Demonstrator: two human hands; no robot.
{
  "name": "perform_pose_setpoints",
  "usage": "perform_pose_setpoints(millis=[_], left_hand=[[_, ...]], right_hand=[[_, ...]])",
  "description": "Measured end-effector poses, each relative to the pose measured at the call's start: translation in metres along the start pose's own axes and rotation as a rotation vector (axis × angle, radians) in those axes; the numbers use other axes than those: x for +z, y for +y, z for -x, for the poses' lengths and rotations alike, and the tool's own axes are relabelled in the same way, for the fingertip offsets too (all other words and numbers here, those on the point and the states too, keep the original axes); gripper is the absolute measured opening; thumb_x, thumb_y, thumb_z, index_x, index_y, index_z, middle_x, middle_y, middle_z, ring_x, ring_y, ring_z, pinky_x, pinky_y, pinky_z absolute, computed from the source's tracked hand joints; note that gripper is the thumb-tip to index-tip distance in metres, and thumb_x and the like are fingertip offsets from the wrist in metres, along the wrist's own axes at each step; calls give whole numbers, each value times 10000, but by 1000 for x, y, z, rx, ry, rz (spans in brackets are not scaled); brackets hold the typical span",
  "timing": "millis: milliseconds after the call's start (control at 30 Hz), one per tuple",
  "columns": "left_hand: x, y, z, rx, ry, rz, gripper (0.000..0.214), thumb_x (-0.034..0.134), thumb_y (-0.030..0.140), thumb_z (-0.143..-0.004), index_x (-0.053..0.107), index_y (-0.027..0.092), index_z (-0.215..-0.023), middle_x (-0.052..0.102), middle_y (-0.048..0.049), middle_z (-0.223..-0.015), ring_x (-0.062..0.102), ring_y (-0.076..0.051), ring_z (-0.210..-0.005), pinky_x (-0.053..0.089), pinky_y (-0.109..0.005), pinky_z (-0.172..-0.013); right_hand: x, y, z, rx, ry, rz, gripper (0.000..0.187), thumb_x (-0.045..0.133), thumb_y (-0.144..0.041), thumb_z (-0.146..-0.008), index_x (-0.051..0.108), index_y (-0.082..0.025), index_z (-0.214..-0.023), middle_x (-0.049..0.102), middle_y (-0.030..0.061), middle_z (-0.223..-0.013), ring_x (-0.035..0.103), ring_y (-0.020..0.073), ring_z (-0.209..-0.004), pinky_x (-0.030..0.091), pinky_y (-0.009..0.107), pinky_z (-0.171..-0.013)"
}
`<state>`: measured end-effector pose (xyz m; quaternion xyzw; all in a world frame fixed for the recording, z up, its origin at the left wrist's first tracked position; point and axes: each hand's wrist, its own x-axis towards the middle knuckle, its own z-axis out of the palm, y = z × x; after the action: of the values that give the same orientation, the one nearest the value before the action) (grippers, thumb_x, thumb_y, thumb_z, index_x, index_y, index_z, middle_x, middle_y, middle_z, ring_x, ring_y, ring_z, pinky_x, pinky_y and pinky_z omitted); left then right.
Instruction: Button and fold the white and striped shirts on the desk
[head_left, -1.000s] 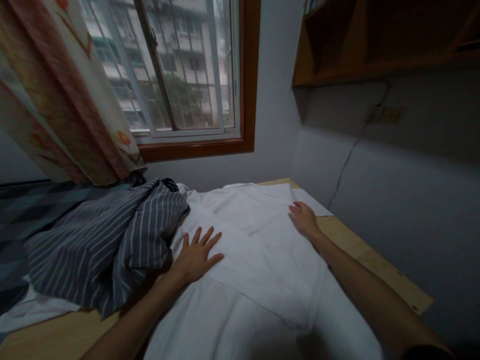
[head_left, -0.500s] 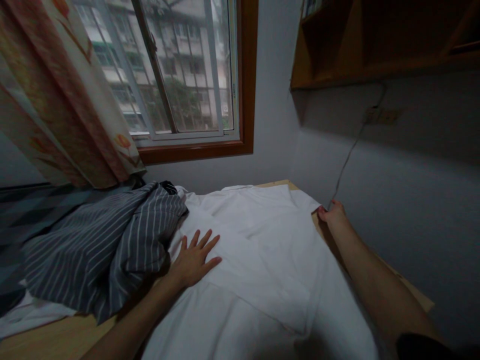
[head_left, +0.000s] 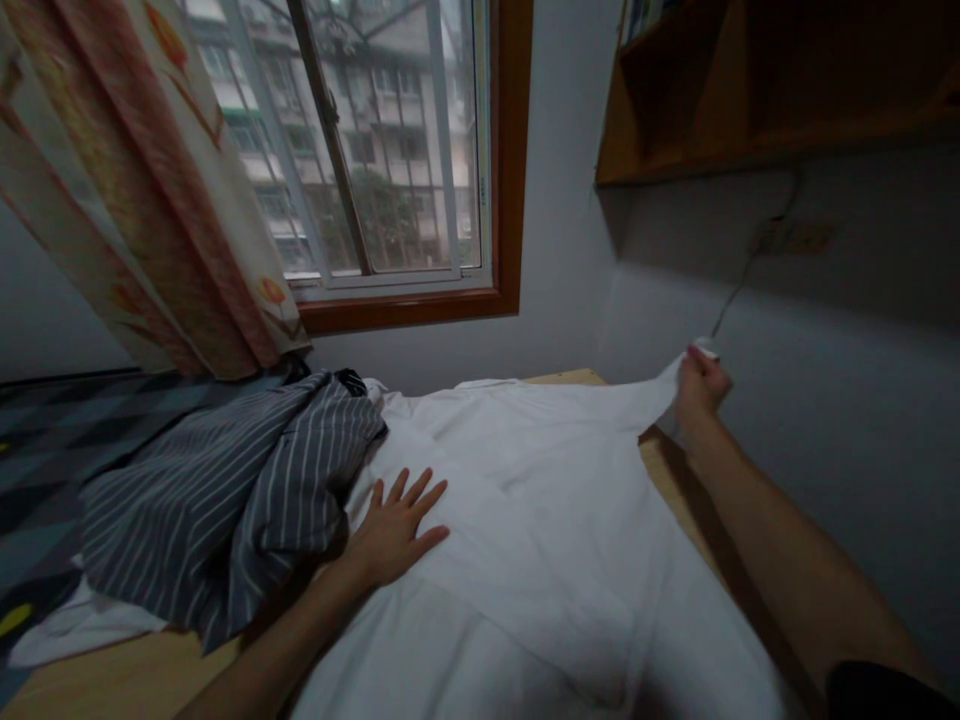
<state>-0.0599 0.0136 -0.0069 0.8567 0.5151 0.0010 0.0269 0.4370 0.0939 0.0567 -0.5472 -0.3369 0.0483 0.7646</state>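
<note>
A white garment (head_left: pixel 540 510), its exact kind unclear, lies spread over a wooden tabletop (head_left: pixel 112 672). My left hand (head_left: pixel 394 535) rests flat on its left part, fingers spread. At the far right, my right hand (head_left: pixel 702 382) grips a corner of the white cloth and holds it raised above the table's edge, so the fabric stretches up toward it. Left of my left hand lies a crumpled grey garment with white stripes (head_left: pixel 225 500), partly against the white one.
A wooden-framed window (head_left: pixel 390 180) stands behind the table, with a flowered curtain (head_left: pixel 172 200) at its left. A wooden shelf (head_left: pixel 720 120) hangs on the right wall above a socket (head_left: pixel 806 238) with a cable. Dark checked fabric (head_left: pixel 37 510) lies at the left.
My right hand has lifted the white cloth's far right corner up and to the right, away from the table edge. My left hand stays flat on the cloth. The view has shifted slightly left.
</note>
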Motion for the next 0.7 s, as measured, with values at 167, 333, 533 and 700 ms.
perform_pose_setpoints(millis=[167, 333, 533, 700], left_hand=[[0, -2, -2, 4, 34, 58, 696, 415, 635, -874, 342, 296, -1478, 252, -68, -1563, 137, -405, -1436, 91, -681, -1096], [-1, 10, -12, -23, 211, 434, 619, 495, 440, -854, 419, 171, -1405, 460, -157, -1438, 415, -331, -1328, 337, -541, -1073], [-11, 16, -20, -207, 593, 566, 583, 470, 283, -843, 334, 211, -1405, 518, -154, -1343, 557, -264, -1167, 487, -454, -929], [-28, 2, -30, -29, 380, 48, 482, 559, 159, -711, 608, 168, -1190, 516, -146, -1371, 433, -365, -1285, 345, -530, -1042]], right_hand=[[-22, -12, 97, -313, -911, 329, 206, 625, -320, -774, 747, -257, -928, 719, 62, -999, 603, 249, -1077, 401, 457, -1024], [-54, 8, 135, -289, -1249, 433, 137, 604, -309, -780, 730, -255, -787, 741, 27, -1014, 575, 267, -1183, 241, 543, -1110], [-58, 15, 105, -236, -1184, 725, 248, 525, -206, -755, 706, -183, -922, 726, 82, -1007, 641, 223, -959, 404, 397, -990], [-45, 14, 101, -708, -1088, 941, 547, 539, -76, -696, 577, -156, -1236, 542, 137, -1353, 452, 270, -1258, 269, 417, -1076]])
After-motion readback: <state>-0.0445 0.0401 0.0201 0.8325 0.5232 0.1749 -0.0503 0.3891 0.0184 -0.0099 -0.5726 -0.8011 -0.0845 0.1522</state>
